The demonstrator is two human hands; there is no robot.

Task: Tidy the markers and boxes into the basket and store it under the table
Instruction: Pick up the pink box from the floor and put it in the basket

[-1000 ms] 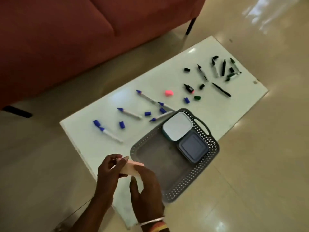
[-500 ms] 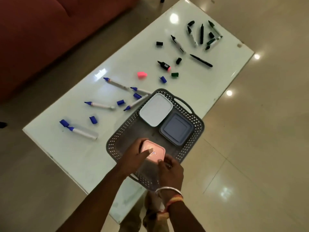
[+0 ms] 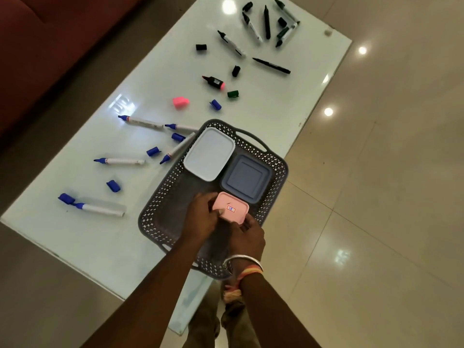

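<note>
**Pink box going down into the basket beside the other two**

Both hands are closing on the pink box (image 3: 231, 209): the left hand (image 3: 200, 219) is curling its fingers over the near-left edge, and the right hand (image 3: 247, 234), with a metal bangle (image 3: 242, 261) on its wrist, is pinching the near corner. A second ago the hands were holding this box up over the near end of the table (image 3: 82, 237), outside the basket (image 3: 160, 197); half a second ago it was coming down inside; now it is sitting low in the basket, just beside the dark blue box (image 3: 247, 178) and near the white box (image 3: 209, 153). Whether it is resting fully on the basket floor I cannot tell, as the fingers are hiding its near edge.

By my reckoning that is putting all three boxes in, so the box part of the job is looking nearly done once the hands are letting go.

The markers are all lying out on the table: the blue markers (image 3: 120, 161) and loose blue caps (image 3: 113, 185) to the left, the black markers (image 3: 271, 65) at the far end, a pink cap (image 3: 180, 102) and a black-and-pink highlighter (image 3: 213, 82) between them.

A small red-bordered sticker (image 3: 231, 209) with blue print is showing on the pink lid; the writing is too small to read, as is the highlighter's label.
</note>
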